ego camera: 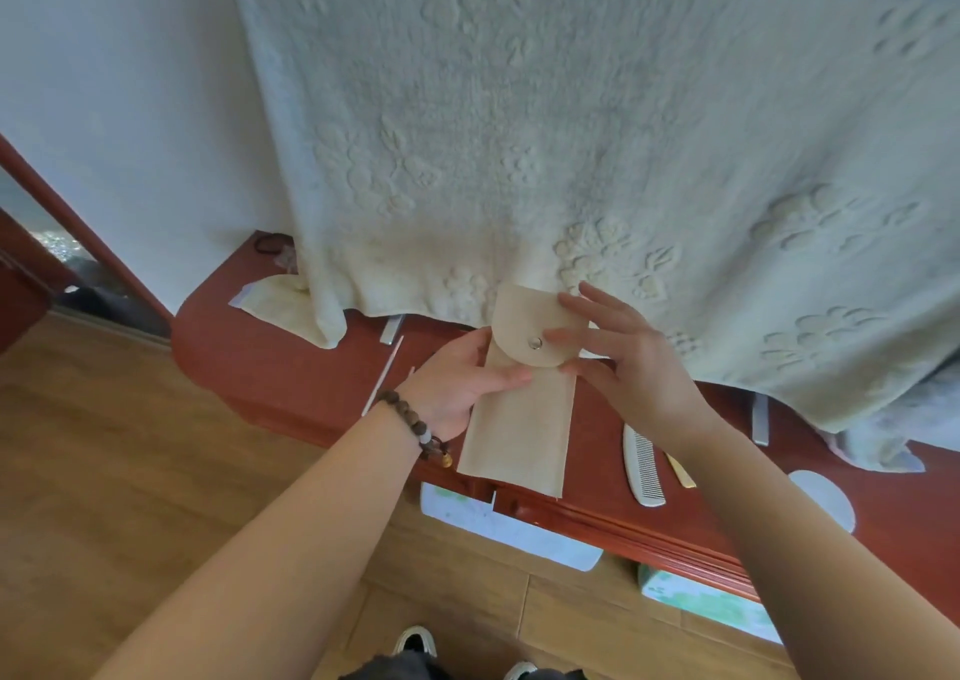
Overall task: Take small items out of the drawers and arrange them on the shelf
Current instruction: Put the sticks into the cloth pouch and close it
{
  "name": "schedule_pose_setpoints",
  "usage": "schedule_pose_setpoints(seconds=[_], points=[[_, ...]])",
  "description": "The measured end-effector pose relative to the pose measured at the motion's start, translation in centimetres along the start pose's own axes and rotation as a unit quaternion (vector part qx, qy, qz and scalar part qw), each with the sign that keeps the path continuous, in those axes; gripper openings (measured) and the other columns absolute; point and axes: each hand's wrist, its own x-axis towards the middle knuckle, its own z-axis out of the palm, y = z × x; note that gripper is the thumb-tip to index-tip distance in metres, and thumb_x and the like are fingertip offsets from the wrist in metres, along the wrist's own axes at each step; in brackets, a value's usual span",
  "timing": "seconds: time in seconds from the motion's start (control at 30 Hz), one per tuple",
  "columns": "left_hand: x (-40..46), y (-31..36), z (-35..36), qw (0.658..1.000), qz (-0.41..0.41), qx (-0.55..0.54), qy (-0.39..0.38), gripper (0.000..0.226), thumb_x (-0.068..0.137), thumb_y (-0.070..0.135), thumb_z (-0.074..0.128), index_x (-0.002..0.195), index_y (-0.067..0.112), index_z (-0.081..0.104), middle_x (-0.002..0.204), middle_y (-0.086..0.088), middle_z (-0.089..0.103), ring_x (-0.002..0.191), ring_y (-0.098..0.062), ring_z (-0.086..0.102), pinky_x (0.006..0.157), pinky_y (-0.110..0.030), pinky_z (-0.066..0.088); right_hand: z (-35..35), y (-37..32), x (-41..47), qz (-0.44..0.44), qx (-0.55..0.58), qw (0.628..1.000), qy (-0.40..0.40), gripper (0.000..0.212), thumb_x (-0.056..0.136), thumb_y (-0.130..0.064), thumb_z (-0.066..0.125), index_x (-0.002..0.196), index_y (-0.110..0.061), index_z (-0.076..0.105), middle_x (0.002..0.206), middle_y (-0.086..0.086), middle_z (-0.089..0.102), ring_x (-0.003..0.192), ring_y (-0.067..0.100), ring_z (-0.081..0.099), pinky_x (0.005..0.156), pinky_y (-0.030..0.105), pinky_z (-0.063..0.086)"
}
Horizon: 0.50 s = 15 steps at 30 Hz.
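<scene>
Above shelf (291, 367), pouch (519, 419) lengthwise, flap far

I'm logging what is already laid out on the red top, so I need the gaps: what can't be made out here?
- Head view: the pouch is snapped shut, held by the left hand and right hand; its contents are hidden.
- The hanging blanket covers the back of the red top.
- The drawer contents are cut off by the top's front edge.
</scene>
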Motion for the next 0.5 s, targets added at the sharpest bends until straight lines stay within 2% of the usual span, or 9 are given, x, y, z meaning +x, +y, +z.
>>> schedule_pose_setpoints(seconds=[0.1,0.17,0.2,0.27,0.33,0.4,0.5], points=[[-0.6,0.4,-0.1,0.999,0.008,0.034,-0.005,0.055,0.077,-0.002,0.070,0.128,0.007,0.051,0.122,-0.017,0.063,0.110,-0.033,0.063,0.092,-0.049,0.051,0.0,-0.5,0.3,-0.080,-0.036,0.995,0.046,0.020,0.089,-0.022,0.060,0.100,-0.014,0.075,0.117,0.001,0.066,0.123,0.015,0.052,0.112,0.033,0.033],[-0.9,0.5,0.0,0.998,0.025,0.065,0.010,0.061,0.070,0.001,0.074,0.127,0.010,0.051,0.119,-0.015,0.065,0.108,-0.032,0.064,0.091,-0.050,0.052,0.1,-1.6,0.7,-0.095,-0.020,0.993,0.072,0.015,0.088,-0.008,0.061,0.092,-0.008,0.075,0.102,0.000,0.071,0.109,0.010,0.061,0.105,0.026,0.041],[-1.2,0.4,0.0,0.995,0.036,0.087,0.021,0.063,0.068,0.004,0.075,0.126,0.012,0.052,0.118,-0.013,0.066,0.107,-0.031,0.065,0.091,-0.051,0.052,0.0,-2.3,1.0,-0.075,0.002,0.993,0.086,0.017,0.086,0.001,0.059,0.089,-0.007,0.074,0.096,-0.004,0.072,0.102,0.007,0.063,0.098,0.018,0.044],[-1.7,0.1,-0.1,0.987,0.052,0.141,0.048,0.063,0.065,0.009,0.076,0.123,0.017,0.054,0.114,-0.008,0.068,0.104,-0.027,0.066,0.091,-0.053,0.052,-1.1,-3.9,1.9,0.021,0.097,0.987,0.125,0.027,0.086,0.006,0.055,0.079,-0.015,0.070,0.083,-0.017,0.069,0.082,-0.001,0.063,0.079,0.008,0.043],[-2.4,-0.3,-0.2,0.984,0.058,0.161,0.058,0.060,0.065,0.009,0.077,0.120,0.021,0.055,0.112,-0.005,0.069,0.103,-0.024,0.067,0.091,-0.053,0.052,-2.4,-4.5,3.8,0.110,0.165,0.963,0.183,0.025,0.089,-0.008,0.055,0.074,-0.027,0.063,0.071,-0.011,0.064,0.068,0.003,0.054,0.065,0.017,0.041],[-3.0,-0.5,-0.2,0.984,0.064,0.158,0.050,0.058,0.070,0.003,0.075,0.120,0.023,0.055,0.113,-0.004,0.069,0.104,-0.023,0.067,0.091,-0.052,0.052,-2.9,-3.8,6.0,0.200,0.206,0.937,0.200,0.017,0.090,-0.017,0.058,0.076,-0.022,0.065,0.065,-0.004,0.057,0.061,0.008,0.047,0.057,0.020,0.038],[-3.7,-0.1,0.0,0.985,0.077,0.148,0.048,0.055,0.075,-0.004,0.072,0.121,0.021,0.054,0.114,-0.006,0.068,0.104,-0.024,0.066,0.090,-0.050,0.053,-1.3,-2.2,7.9,0.348,0.308,0.873,0.148,0.018,0.087,-0.012,0.063,0.070,-0.011,0.067,0.064,0.006,0.055,0.060,0.018,0.046,0.057,0.029,0.038]])
